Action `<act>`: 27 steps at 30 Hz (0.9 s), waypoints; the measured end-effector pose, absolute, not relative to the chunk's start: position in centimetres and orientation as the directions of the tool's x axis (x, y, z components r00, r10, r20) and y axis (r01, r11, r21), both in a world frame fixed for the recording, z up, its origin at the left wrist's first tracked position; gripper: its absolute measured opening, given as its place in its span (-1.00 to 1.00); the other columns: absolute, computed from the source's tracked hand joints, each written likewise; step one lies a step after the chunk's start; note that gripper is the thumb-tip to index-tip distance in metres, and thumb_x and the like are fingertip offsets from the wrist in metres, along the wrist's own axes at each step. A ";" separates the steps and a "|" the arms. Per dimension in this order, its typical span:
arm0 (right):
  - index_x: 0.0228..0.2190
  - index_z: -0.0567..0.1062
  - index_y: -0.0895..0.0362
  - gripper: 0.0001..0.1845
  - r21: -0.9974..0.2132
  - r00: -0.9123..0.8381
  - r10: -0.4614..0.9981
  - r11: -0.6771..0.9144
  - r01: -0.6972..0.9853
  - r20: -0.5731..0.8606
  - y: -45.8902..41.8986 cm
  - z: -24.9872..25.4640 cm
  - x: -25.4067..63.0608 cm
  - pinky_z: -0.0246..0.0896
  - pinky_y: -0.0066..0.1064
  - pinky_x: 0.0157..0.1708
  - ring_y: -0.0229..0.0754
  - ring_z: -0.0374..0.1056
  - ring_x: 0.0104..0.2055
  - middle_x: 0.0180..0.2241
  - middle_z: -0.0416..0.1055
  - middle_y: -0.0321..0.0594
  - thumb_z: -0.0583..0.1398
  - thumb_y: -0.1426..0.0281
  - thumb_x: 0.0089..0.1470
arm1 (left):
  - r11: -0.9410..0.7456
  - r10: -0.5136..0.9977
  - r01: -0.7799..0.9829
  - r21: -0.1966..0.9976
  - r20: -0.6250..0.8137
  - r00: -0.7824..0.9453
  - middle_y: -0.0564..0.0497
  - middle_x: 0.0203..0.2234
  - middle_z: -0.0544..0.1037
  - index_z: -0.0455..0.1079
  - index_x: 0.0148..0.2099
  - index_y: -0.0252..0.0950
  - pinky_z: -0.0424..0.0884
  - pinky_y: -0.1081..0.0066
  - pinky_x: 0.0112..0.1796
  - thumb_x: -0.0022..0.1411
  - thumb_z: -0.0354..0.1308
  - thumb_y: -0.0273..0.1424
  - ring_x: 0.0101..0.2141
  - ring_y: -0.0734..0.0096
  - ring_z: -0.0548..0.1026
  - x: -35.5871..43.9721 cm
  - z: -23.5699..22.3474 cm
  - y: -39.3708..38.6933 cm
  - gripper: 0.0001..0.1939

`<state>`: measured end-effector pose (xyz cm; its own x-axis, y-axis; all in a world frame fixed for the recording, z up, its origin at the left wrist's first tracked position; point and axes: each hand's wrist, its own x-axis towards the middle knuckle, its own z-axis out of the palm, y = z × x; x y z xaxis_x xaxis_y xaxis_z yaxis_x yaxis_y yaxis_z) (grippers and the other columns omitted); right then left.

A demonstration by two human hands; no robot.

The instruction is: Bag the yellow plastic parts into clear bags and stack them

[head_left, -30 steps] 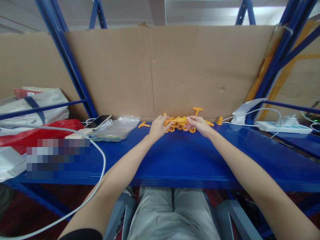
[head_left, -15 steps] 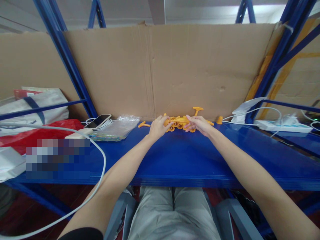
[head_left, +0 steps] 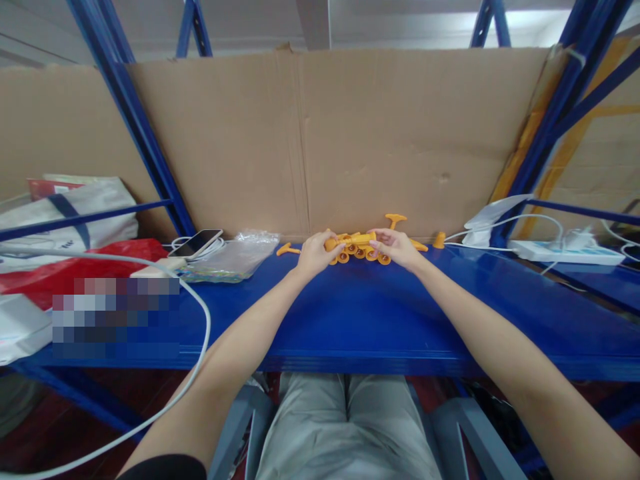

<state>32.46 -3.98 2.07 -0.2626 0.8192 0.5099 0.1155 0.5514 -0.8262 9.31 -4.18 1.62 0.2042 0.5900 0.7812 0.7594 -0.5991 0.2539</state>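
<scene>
My left hand [head_left: 315, 255] is closed around the left end of a yellow plastic piece [head_left: 357, 239], which looks like a short tube with a flared right end. At that right end, the fingers of my right hand [head_left: 397, 249] are bent in around it; their exact contact is hard to make out. Beneath and in front of the piece lie several round yellow cup-like parts [head_left: 371, 255], open ends toward me. A yellow T-handled screw [head_left: 396, 219] stands up behind my right hand, and another yellow T-shaped part [head_left: 287, 249] lies left of my left hand.
A small yellow cone-like part [head_left: 439, 241] stands to the right. A clear plastic bag [head_left: 235, 257] and a phone [head_left: 197, 244] lie left. A white cable [head_left: 207, 320] loops over my left forearm. A cardboard sheet [head_left: 380, 133] closes the back; a power strip [head_left: 570, 255] sits right.
My right hand's fingers have shifted on the yellow piece, opening a little and then bending in at its right end, which now shows more. My left hand has stayed in place.
</scene>
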 end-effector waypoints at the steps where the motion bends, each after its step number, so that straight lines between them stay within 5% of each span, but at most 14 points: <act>1: -0.22 0.51 0.13 -0.45 -0.815 -0.262 0.808 0.569 0.112 0.528 -4.1 2.2 32.5 0.41 -0.32 -0.38 -0.26 0.42 -0.50 -0.31 0.55 -0.19 0.39 0.06 -0.20 | -0.601 0.579 0.761 0.244 0.789 0.204 -0.01 -0.37 0.59 0.46 -0.25 -0.23 0.40 0.36 -0.27 0.18 0.22 -0.26 -0.34 0.30 0.52 9.3 1.7 -4.2 -0.83; 11: -0.38 0.55 0.15 -0.43 -0.846 -0.221 0.863 0.495 0.196 0.454 -4.9 2.5 32.4 0.23 -0.42 -0.51 -0.26 0.36 -0.58 -0.59 0.48 -0.24 0.29 -0.12 -0.14 | -0.600 0.514 0.785 0.157 0.827 0.227 0.00 -0.38 0.49 0.44 -0.20 -0.21 0.38 0.38 -0.26 0.22 0.20 -0.24 -0.31 0.31 0.48 9.3 1.6 -4.8 -0.83; 19: -0.52 0.51 0.14 -0.49 -0.903 -0.200 0.904 0.407 0.134 0.378 -5.1 2.9 32.1 0.21 -0.44 -0.54 -0.30 0.34 -0.62 -0.54 0.52 -0.22 0.33 -0.09 -0.15 | -0.585 0.524 0.795 0.158 0.822 0.222 -0.01 -0.36 0.47 0.44 -0.16 -0.21 0.39 0.37 -0.26 0.22 0.20 -0.26 -0.30 0.30 0.49 9.5 1.6 -5.0 -0.82; 27: -0.43 0.52 0.17 -0.59 -0.937 -0.163 0.939 0.325 0.127 0.303 -5.0 2.5 31.7 0.19 -0.50 -0.52 -0.35 0.36 -0.59 -0.52 0.52 -0.22 0.31 0.04 -0.02 | -0.566 0.575 0.808 0.166 0.782 0.242 -0.03 -0.29 0.51 0.46 -0.14 -0.21 0.42 0.35 -0.20 0.25 0.16 -0.23 -0.22 0.26 0.51 9.3 1.3 -4.5 -0.79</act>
